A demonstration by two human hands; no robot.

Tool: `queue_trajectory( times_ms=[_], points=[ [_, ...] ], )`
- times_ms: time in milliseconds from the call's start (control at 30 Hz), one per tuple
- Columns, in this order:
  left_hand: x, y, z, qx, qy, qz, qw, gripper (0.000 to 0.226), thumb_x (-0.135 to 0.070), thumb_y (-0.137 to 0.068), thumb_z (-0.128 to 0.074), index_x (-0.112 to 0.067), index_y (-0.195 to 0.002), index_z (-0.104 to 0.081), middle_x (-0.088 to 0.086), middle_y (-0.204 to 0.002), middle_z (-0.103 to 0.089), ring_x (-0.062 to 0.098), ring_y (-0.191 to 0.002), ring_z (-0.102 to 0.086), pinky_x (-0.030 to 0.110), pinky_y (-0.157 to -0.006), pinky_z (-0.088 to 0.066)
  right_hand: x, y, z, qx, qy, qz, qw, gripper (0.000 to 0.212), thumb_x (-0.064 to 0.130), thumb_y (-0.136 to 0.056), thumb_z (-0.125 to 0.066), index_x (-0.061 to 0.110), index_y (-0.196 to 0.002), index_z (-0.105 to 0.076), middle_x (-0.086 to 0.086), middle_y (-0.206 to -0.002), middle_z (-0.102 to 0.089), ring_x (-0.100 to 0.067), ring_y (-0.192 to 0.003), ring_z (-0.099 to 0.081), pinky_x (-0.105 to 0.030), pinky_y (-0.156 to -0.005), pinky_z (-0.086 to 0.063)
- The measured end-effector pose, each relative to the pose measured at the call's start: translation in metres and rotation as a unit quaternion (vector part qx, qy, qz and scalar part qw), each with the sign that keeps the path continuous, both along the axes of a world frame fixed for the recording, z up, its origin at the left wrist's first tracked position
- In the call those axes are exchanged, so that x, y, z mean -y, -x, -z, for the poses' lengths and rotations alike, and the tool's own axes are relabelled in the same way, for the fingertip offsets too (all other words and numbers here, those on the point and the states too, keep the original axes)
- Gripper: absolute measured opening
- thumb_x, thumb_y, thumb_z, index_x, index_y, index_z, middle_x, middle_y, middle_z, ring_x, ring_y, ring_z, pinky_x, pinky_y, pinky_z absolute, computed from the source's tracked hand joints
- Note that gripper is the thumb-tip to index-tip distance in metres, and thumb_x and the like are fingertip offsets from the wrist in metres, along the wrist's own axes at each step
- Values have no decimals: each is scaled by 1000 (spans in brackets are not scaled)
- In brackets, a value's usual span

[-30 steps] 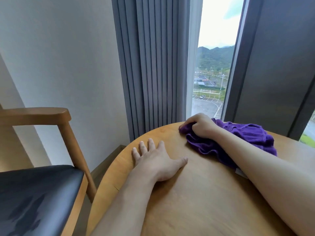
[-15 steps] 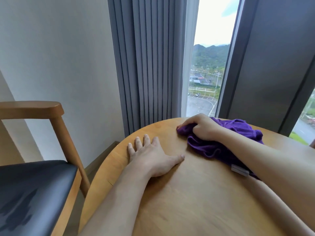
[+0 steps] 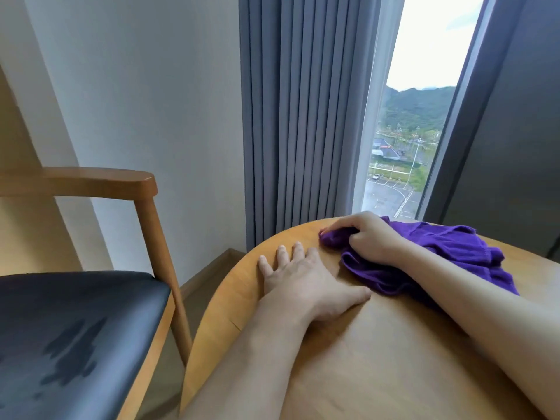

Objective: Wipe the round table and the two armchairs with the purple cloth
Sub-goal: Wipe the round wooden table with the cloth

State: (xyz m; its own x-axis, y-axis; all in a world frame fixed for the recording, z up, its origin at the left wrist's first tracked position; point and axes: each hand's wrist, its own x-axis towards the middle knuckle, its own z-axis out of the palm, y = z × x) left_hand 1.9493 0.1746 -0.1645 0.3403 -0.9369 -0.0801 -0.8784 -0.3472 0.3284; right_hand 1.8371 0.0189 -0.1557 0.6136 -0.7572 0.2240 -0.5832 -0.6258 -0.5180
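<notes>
The round wooden table (image 3: 378,359) fills the lower right of the head view. A crumpled purple cloth (image 3: 439,256) lies on its far part. My right hand (image 3: 368,237) grips the cloth's left end near the table's far rim, fingers curled over the fabric. Flat on the tabletop just left of the cloth rests my left hand (image 3: 306,283), with its fingers spread and straight. One armchair (image 3: 91,328) with a wooden frame and a dark seat stands to the left of the table; wet streaks show on the seat. A second armchair is not in view.
Grey curtains (image 3: 303,116) hang right behind the table, beside a tall window (image 3: 409,147). A white wall (image 3: 151,101) stands behind the armchair. A narrow strip of floor (image 3: 194,295) shows between chair and table.
The view has swung to the left, so the table and both hands now sit further right. My right hand stays on the cloth near the far rim and the left hand stays flat.
</notes>
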Motion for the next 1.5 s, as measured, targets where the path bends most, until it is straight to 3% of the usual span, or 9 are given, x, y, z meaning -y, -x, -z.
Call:
queue_trajectory(
  times_ms=[133, 233, 333, 533, 667, 900, 1133, 1367, 1500],
  points=[
    [-2, 3, -2, -2, -12, -4, 1000, 121, -88, -64, -49, -21, -157, -13, 4, -167, -2, 31, -152, 5, 66, -113, 11, 8, 29, -3, 33, -8, 78, 996, 61, -15, -72, -44, 29, -94, -81, 5, -100, -77, -13, -101, -66, -12, -86, -46],
    [-1, 4, -5, -4, -14, -8, 1000, 118, -86, -65, -49, -21, -157, -14, 5, -167, -2, 32, -152, 4, 66, -112, 10, 17, 6, -6, 5, -14, 112, 994, 55, -7, -76, -46, 38, -88, -75, 8, -97, -72, -19, -104, -65, -30, -95, -52],
    [-1, 3, -6, 2, -13, -8, 1000, 120, -89, -61, -50, -23, -156, -20, 2, -166, -8, 30, -152, -1, 66, -114, 6, 14, -34, -11, -70, -10, 79, 994, 53, 8, -80, -47, 41, -113, -71, 3, -123, -69, -24, -114, -60, -37, -100, -51],
    [-3, -1, -9, 11, 31, -1, 999, 118, -95, -51, -50, -31, -150, -33, -6, -154, -38, 25, -144, -26, 60, -112, -14, -12, -43, -4, -67, -20, -21, 997, 73, 1, -72, -41, 40, -127, -68, 6, -138, -63, -19, -129, -54, -31, -111, -41],
    [-11, 0, -10, 8, 22, -6, 1000, 123, -92, -53, -55, -22, -151, -32, -1, -158, -32, 24, -147, -22, 57, -116, -12, -22, 0, -5, -39, -23, -53, 998, 72, -11, -72, -43, 33, -120, -74, 10, -127, -69, -8, -126, -55, -14, -104, -33],
    [-15, 1, -14, 11, 23, -10, 1000, 113, -89, -55, -61, -15, -140, -47, 5, -144, -47, 27, -138, -36, 51, -115, -26, 2, -28, -17, -84, -28, 47, 995, 57, 3, -84, -45, 29, -130, -67, -4, -139, -62, -26, -128, -54, -27, -104, -40],
    [-16, -8, -15, 6, 44, -3, 999, 105, -91, -48, -60, -23, -127, -55, -2, -125, -60, 24, -123, -50, 46, -105, -38, -14, -50, -8, -72, -29, -24, 997, 67, -3, -78, -42, 34, -126, -71, 6, -138, -64, -19, -131, -54, -33, -114, -41],
    [-19, -17, -15, -34, 50, -21, 998, 120, -97, -37, -56, -29, -136, -51, 2, -137, -52, 24, -130, -43, 44, -107, -38, -50, 0, 12, -26, 83, 101, 991, 56, 24, -71, -40, 36, -117, -70, 5, -125, -66, -23, -120, -54, -40, -104, -40],
    [-47, -4, -12, -8, 32, 20, 999, 108, -91, -70, -43, -28, -156, -24, -3, -164, -18, 20, -151, -13, 45, -122, -9, -60, 6, 8, -65, 110, 151, 980, 38, 24, -82, -49, 22, -117, -64, -5, -125, -60, -29, -114, -54, -41, -99, -39]
  ],
)
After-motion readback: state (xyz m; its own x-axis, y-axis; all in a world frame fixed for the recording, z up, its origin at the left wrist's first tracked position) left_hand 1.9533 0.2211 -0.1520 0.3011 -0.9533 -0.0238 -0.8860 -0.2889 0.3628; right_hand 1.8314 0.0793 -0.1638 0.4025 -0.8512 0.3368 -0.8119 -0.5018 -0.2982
